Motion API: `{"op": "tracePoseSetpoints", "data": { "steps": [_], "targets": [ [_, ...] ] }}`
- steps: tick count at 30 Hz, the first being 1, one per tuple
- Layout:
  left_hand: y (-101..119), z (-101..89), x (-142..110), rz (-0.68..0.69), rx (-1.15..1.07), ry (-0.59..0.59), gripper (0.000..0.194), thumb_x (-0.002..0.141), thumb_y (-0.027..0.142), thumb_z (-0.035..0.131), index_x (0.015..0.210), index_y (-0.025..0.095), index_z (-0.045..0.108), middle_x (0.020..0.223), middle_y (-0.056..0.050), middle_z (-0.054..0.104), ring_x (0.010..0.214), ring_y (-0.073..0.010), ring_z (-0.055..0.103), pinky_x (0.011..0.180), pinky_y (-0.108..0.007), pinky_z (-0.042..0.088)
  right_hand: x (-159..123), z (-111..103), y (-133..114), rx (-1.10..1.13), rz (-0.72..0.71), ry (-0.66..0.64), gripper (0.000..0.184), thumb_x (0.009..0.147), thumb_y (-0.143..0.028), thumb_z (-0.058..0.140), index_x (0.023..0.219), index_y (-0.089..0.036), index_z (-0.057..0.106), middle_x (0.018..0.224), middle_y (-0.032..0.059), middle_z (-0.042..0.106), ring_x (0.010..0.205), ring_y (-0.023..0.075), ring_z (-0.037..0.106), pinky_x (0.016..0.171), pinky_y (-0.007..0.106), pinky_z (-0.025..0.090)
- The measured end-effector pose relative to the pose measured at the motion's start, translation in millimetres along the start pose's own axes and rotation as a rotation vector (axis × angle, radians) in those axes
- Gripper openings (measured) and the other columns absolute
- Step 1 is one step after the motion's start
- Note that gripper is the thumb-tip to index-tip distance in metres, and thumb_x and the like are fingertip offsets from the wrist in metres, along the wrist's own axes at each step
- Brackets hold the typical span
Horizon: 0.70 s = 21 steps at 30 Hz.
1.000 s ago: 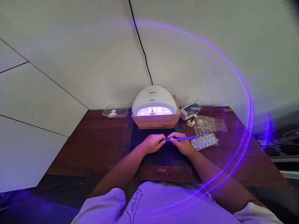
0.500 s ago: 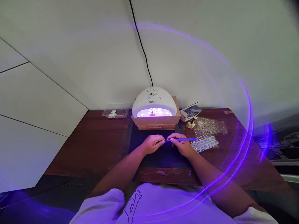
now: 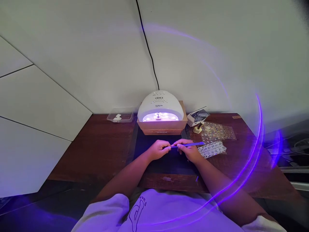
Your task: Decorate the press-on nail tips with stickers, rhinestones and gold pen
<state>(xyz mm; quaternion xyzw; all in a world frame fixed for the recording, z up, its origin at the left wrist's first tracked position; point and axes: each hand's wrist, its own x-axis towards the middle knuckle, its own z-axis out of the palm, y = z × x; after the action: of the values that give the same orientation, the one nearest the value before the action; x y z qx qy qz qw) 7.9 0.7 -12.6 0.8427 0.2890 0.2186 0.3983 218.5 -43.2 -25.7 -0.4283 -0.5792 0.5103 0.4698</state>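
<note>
My left hand point(image 3: 159, 149) is closed, thumb pressed against curled fingers; whatever lies between them is hidden. Close on its right, my right hand point(image 3: 188, 150) grips slim tweezers point(image 3: 194, 144) that look violet in the light. Their thin tip points left and meets my left fingertips, while the broad end sticks out to the right. Behind both hands stands a white nail lamp point(image 3: 159, 100), lit violet inside, set in an open cardboard box point(image 3: 161, 127). A small object on a stand point(image 3: 158, 116) shows in its opening.
Right of my hands lie a clear compartment case point(image 3: 212, 149) and a sheet of small gems point(image 3: 218, 132). Near them are a small bottle point(image 3: 198, 127) and a white box point(image 3: 198, 116). A clear tray point(image 3: 120, 115) sits back left. A black mat point(image 3: 142, 141) lies beneath my hands.
The view shifts slightly. My hands stay together with the tweezers between them; only tiny finger movement shows.
</note>
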Motion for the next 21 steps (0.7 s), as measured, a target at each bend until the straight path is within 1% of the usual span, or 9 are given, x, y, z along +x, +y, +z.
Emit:
{"op": "tracePoseSetpoints", "data": {
  "steps": [4, 10, 14, 21],
  "targets": [
    [-3.6, -0.4, -0.4, 0.017, 0.066, -0.013, 0.032, 0.096, 0.033, 0.047, 0.075, 0.015, 0.063, 0.069, -0.001, 0.062, 0.065, -0.0107, 0.054, 0.065, -0.021, 0.040, 2.4, -1.7, 1.9, 0.011, 0.024, 0.003, 0.029, 0.085, -0.045, 0.064, 0.086, -0.019, 0.076, 0.082, 0.0067, 0.077, 0.049, 0.0101, 0.054, 0.048, 0.025, 0.045],
    [-9.3, 1.4, -1.4, 0.030, 0.139, -0.042, 0.032, 0.097, 0.034, 0.048, 0.077, 0.016, 0.064, 0.071, -0.001, 0.062, 0.065, -0.0110, 0.053, 0.065, -0.022, 0.038, 4.9, -3.4, 4.3, 0.015, 0.043, -0.003, 0.030, 0.082, -0.047, 0.067, 0.089, -0.018, 0.075, 0.082, 0.0075, 0.077, 0.062, 0.0142, 0.062, 0.055, 0.027, 0.052],
    [-10.2, 1.1, -0.2, -0.001, 0.170, -0.047, 0.029, 0.096, 0.033, 0.050, 0.077, 0.016, 0.064, 0.071, -0.001, 0.063, 0.066, -0.0112, 0.054, 0.064, -0.022, 0.037, 5.4, -2.4, 7.1, -0.001, 0.065, -0.008, 0.032, 0.082, -0.048, 0.066, 0.091, -0.019, 0.074, 0.085, 0.0081, 0.077, 0.066, 0.0154, 0.064, 0.054, 0.026, 0.051],
    [-8.5, -0.8, 4.2, -0.063, 0.186, -0.062, 0.030, 0.096, 0.031, 0.050, 0.074, 0.016, 0.063, 0.070, 0.000, 0.063, 0.064, -0.0111, 0.054, 0.062, -0.023, 0.036, 6.5, -3.8, 6.1, -0.051, 0.092, -0.018, 0.031, 0.083, -0.048, 0.064, 0.090, -0.020, 0.075, 0.088, 0.0071, 0.075, 0.066, 0.0147, 0.061, 0.053, 0.026, 0.049]
  ]
}}
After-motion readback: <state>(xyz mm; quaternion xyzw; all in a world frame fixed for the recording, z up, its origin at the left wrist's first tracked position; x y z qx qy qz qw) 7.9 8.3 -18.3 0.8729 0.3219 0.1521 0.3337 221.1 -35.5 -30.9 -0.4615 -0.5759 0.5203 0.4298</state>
